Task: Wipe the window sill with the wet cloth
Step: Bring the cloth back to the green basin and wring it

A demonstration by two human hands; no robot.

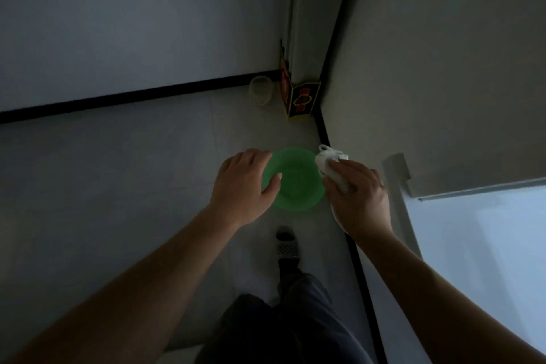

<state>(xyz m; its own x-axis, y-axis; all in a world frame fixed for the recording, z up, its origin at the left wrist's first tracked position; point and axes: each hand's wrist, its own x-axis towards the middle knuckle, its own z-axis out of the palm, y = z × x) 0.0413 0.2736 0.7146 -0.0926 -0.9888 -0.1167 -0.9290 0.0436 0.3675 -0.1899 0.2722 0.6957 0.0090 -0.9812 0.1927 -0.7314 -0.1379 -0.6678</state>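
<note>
Below the fingers of both hands lies a pale tiled floor (118,174), edged with a black skirting strip (147,96). To the right of the right-hand fingers, and nearer the person, is the bright white flat window sill (478,245); the cloth is well apart from it. Under and behind the wrists are dark trouser legs (295,319). Between the two sets of fingers a round green plastic basin (295,183) stands on the floor. The left hand (242,186) is over the basin's left rim, fingers close together and loosely bent, thumb out over the bowl, holding nothing; whether it touches the rim cannot be told. The right hand (360,201) grips a crumpled white cloth (328,161), fingers curled round it, the cloth's end sticking out past the fingertips beside the basin's right rim. Beyond the fingertips, in the corner, stands a tall black, red and yellow printed carton (301,97), with a translucent plastic cup (260,90) just left of it. Behind the hands is a grey slipper (286,247).
</note>
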